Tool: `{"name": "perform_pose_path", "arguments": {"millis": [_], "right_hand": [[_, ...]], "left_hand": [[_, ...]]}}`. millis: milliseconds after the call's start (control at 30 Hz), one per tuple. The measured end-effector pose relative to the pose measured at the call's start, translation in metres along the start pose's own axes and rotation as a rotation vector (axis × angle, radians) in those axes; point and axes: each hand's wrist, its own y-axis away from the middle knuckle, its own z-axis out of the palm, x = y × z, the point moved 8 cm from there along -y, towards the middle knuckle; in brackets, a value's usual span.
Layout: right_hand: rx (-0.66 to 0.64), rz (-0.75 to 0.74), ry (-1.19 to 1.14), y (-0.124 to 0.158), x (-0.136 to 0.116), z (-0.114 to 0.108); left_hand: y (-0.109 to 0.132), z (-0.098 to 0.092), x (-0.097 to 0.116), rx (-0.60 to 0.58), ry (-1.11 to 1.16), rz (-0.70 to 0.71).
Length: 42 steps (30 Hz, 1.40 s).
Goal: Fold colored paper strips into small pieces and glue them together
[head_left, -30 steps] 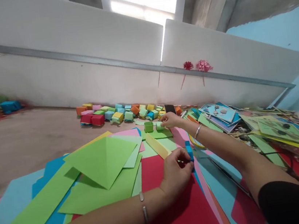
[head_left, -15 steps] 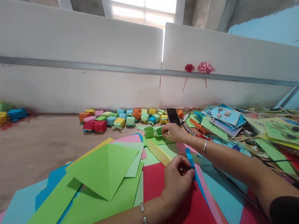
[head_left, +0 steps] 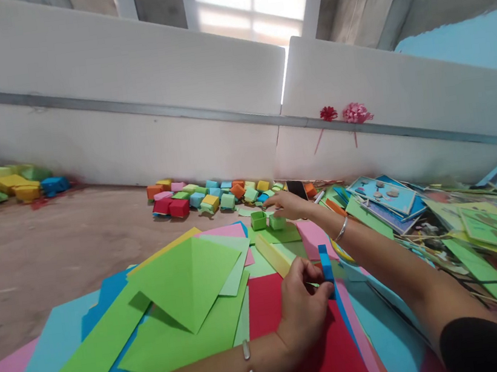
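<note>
My left hand [head_left: 304, 300] pinches a small folded blue paper piece [head_left: 325, 261] between thumb and fingers, over red paper sheets [head_left: 268, 305]. Farther out, my right hand [head_left: 291, 205] hovers with its fingers apart and nothing in them. Just below it stand two small green paper boxes: a brighter open-topped one [head_left: 259, 220] and a paler one [head_left: 276, 221]. A pale yellow folded paper strip [head_left: 272, 255] lies between the boxes and my left hand. Large green paper sheets [head_left: 188, 285] are spread left of my left hand.
A row of coloured paper boxes [head_left: 179, 208] runs along the white panel [head_left: 206, 143]. Beside my right hand lies a dark phone [head_left: 296, 189]. Picture boards [head_left: 385, 195], sticks and paper clutter the right side. More folded paper pieces [head_left: 26, 188] sit at the far left.
My right hand has let go of the paler green box and moved up and away from it. My left hand still pinches the blue paper. The view has shifted slightly left.
</note>
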Motion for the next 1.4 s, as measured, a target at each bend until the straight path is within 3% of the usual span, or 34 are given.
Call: {"name": "perform_pose_path", "arguments": {"millis": [200, 333, 467, 567, 667, 767, 933, 1033, 1200, 1300, 1400], "right_hand": [[-0.003, -0.066, -0.025, -0.016, -0.015, 0.024], [0.046, 0.000, -0.048, 0.001, -0.008, 0.010], [0.050, 0.030, -0.116, 0.071, -0.005, -0.009], [-0.044, 0.002, -0.196, 0.141, -0.023, -0.001], [-0.092, -0.005, -0.276, 0.193, -0.049, 0.018], [-0.099, 0.053, -0.295, 0.215, -0.062, 0.037], [-0.070, 0.062, -0.314, 0.218, -0.064, 0.043], [0.013, 0.044, -0.388, 0.228, -0.063, 0.027], [0.193, 0.124, -0.384, 0.261, -0.052, 0.000], [0.218, 0.215, -0.374, 0.274, -0.047, 0.002], [0.215, 0.175, -0.394, 0.276, -0.057, 0.011]], "left_hand": [[-0.004, 0.001, 0.011, -0.031, -0.121, 0.112], [0.005, 0.005, 0.023, -0.082, -0.180, 0.171], [0.042, 0.027, 0.037, -0.311, -0.260, 0.405], [0.080, 0.044, 0.038, -0.525, -0.252, 0.568], [0.106, 0.054, 0.032, -0.697, -0.242, 0.575], [0.117, 0.058, 0.030, -0.799, -0.291, 0.533], [0.114, 0.056, 0.031, -0.768, -0.412, 0.446], [0.114, 0.056, 0.029, -0.773, -0.467, 0.391], [0.117, 0.056, 0.032, -0.806, -0.472, 0.459], [0.119, 0.059, 0.028, -0.873, -0.491, 0.465], [0.120, 0.058, 0.030, -0.872, -0.475, 0.476]]}}
